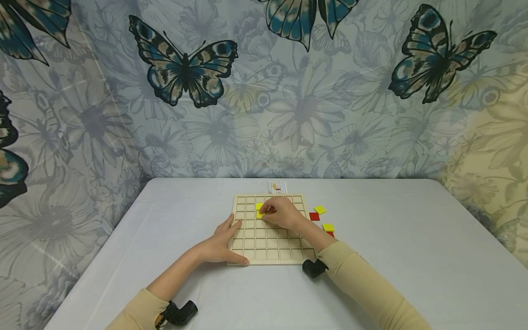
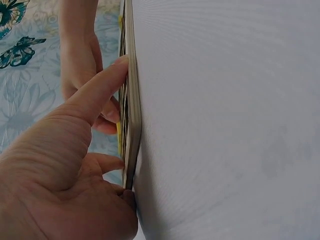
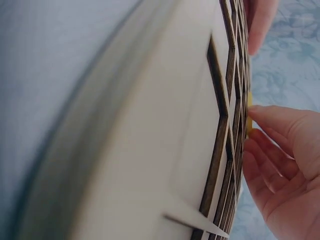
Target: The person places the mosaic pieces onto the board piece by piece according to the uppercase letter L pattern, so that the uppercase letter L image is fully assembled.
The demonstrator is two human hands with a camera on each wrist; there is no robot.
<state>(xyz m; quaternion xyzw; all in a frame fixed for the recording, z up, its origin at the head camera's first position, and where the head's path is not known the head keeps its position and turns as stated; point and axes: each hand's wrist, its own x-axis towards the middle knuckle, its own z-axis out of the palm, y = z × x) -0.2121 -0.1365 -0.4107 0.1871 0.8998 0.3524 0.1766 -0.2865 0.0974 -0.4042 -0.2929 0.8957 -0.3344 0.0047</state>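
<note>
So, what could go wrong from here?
The right grip is at the yellow tiles on the grid board and might nudge one askew. The loose red tiles, close to the right forearm in the head view, could get brushed aside. The left grip touches the board's edge; a push might shift it.

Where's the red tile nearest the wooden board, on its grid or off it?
Off: the red tile lies on the white table, just beyond the wooden board's right edge.
</note>
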